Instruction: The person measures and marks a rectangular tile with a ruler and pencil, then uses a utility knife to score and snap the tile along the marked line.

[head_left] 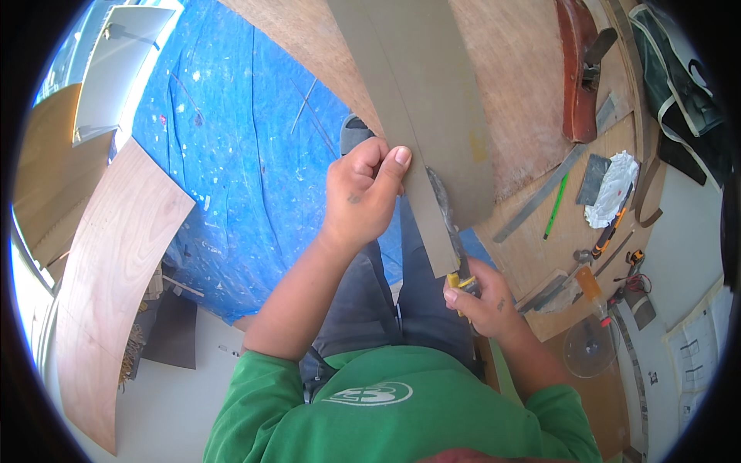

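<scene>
A long grey-brown sheet (448, 85) runs from the top of the view toward me, with a thin line marked along it. At its near end a narrow strip (432, 231) is parted from the wider piece. My left hand (363, 185) is closed on the left edge of this strip, thumb on top. In my right hand (482, 299), fingers wrapped around the yellow handles, is a pair of shears (465, 287). Their dark metal blades point away from me and lie in the gap between strip and sheet. Part of the blades is hidden by the sheet.
On the wooden board (525, 224) to the right lie a red-brown hand plane (580, 77), a steel ruler (540, 193), a green pencil (556, 207) and an orange-black utility knife (612, 231). Blue tarp (224, 154) covers the floor. A curved plywood sheet (116, 262) stands left.
</scene>
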`<state>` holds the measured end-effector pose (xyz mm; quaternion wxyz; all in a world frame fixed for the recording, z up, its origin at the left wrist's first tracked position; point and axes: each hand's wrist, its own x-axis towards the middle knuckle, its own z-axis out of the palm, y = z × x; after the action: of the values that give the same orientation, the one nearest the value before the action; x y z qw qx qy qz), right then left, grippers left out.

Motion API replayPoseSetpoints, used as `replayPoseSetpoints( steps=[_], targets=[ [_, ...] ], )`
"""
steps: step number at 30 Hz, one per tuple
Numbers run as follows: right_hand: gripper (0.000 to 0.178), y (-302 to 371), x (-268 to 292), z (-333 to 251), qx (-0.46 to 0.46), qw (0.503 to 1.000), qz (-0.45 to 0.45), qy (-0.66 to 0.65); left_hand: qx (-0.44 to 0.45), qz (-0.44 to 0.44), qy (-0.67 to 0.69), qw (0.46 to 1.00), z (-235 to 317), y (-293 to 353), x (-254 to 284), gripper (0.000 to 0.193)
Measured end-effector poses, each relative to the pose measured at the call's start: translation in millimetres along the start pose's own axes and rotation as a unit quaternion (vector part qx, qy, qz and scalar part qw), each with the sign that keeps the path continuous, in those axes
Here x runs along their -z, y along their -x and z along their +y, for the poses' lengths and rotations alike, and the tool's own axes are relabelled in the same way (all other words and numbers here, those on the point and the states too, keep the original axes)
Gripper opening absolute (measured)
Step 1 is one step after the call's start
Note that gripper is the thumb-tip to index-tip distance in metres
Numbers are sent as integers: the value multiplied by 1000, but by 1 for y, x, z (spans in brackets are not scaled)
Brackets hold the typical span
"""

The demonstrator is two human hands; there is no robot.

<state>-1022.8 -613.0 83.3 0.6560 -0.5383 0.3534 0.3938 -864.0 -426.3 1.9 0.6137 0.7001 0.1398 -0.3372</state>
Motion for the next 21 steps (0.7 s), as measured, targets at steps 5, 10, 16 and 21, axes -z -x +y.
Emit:
replayPoseSetpoints(
  steps=[5, 10, 16, 21],
  targets=[
    [24, -1, 0, -2, 1, 1000, -13, -2, -7, 5, 9, 1000, -3, 1, 1, 34],
    [24, -2, -2, -2, 11, 1000, -8, -15, -7, 6, 12, 1000, -2, 3, 1, 33],
    [28, 1, 2, 6, 11, 1000, -3, 8, -7, 2, 26, 1000, -2, 5, -1, 33],
    [29, -1, 1, -1, 16, 1000, -4, 2, 6, 2, 39, 999, 1, 4, -1, 33]
  ],
)
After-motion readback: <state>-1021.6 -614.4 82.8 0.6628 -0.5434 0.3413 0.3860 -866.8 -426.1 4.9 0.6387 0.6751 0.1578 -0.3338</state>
